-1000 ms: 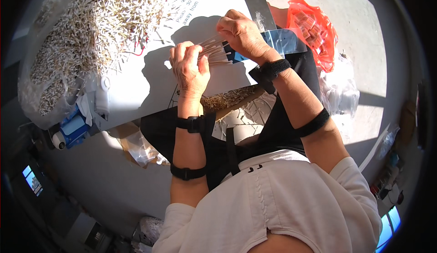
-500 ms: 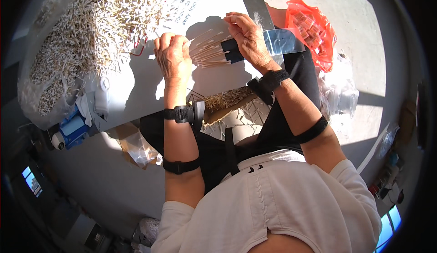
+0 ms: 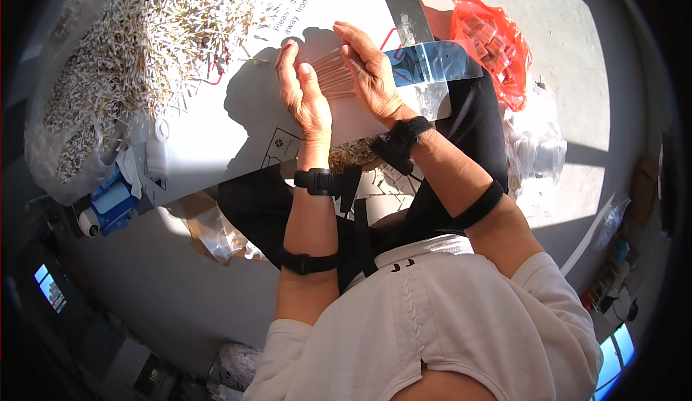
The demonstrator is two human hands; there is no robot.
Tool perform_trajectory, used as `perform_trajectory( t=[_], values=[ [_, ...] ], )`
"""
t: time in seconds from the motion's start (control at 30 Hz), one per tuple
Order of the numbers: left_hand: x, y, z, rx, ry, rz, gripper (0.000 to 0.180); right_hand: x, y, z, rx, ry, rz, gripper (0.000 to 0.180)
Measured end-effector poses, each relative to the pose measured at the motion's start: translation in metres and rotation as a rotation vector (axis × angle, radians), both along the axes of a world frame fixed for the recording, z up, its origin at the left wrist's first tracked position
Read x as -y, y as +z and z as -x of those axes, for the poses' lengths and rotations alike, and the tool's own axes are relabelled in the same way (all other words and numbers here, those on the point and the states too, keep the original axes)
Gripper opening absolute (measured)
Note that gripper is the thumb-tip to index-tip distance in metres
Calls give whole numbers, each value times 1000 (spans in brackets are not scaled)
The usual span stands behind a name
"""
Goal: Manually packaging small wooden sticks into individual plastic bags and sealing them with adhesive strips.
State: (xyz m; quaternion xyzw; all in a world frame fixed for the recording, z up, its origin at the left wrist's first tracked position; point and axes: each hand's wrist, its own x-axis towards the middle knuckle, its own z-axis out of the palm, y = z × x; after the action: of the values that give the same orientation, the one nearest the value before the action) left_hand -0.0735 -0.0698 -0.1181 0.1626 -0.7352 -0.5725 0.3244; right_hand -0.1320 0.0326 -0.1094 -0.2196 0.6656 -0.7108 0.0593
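A row of wooden cotton swabs lies on the white printed board, between my two hands. My left hand stands on edge at their left ends, its fingers stretched and thumb apart. Facing it, my right hand is at their right ends, with fingers extended. The swab tips are hidden by the hands. To the right of my right hand lies a clear plastic sleeve that looks blue in part. A large heap of loose swabs fills an open clear bag at the left.
A red plastic bag of small bundles sits at the right, above a clear bag. Swabs lie in a box below the board's near edge. A blue and white container stands at the left.
My left hand has moved right and turned on edge against the swabs. My right hand has shifted slightly left. The swabs, fanned out before, are now gathered between the hands.
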Motion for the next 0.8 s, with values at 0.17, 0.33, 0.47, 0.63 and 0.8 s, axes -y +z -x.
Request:
perform_trajectory(
  t=[0.17, 0.33, 0.47, 0.63, 0.8],
  values=[
    [-7, 2, 0, -27, -3, -76, 45, -5, 2, -2, 78, -10, 33, 31],
    [26, 9, -24, 69, -127, -35, 46, -44, 23, 10, -35, 219, -314, 27],
    [19, 30, -28, 411, -346, 700, 68, -62, 20, 9, -303, 315, -527, 21],
    [3, 33, -31, 607, -389, 914, 83, -51, 15, 7, -483, 261, -553, 13],
    [0, 29, -34, 633, -387, 1004, 79, -45, 17, 3, -317, 172, -634, 13]
  ],
)
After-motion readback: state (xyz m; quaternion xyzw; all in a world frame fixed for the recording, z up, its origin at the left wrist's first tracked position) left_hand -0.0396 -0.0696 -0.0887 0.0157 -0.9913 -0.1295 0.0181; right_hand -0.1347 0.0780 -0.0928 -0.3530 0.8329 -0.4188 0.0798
